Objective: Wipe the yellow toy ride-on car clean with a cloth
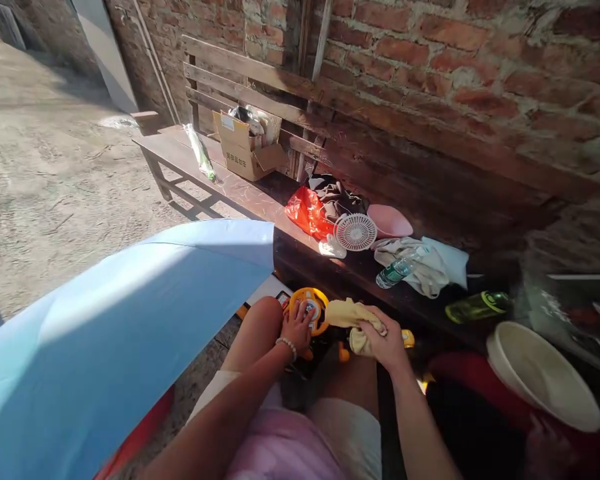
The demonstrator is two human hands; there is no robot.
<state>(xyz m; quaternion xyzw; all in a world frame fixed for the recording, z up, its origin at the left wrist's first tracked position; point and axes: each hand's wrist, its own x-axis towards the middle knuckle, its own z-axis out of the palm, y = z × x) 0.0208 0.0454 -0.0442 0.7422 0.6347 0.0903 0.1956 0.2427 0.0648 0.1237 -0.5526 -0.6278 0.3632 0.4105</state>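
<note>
My left hand (297, 328), with a beaded bracelet at the wrist, lies with spread fingers on a yellow toy steering wheel (323, 298) between my knees. My right hand (387, 340) grips a bunched pale yellow cloth (349, 313) just right of the wheel. Part of the cloth hangs below the fingers. Small orange and yellow parts show beneath the hands, among dark shapes that I cannot make out.
A blue sheet-like surface (130, 320) fills the left. Along the wooden bench (260, 197) are a cardboard box (237, 150), red bag (307, 212), white fan (355, 232) and bottle (396, 272). A cream basin (540, 373) and another person's hand (550, 443) are at right.
</note>
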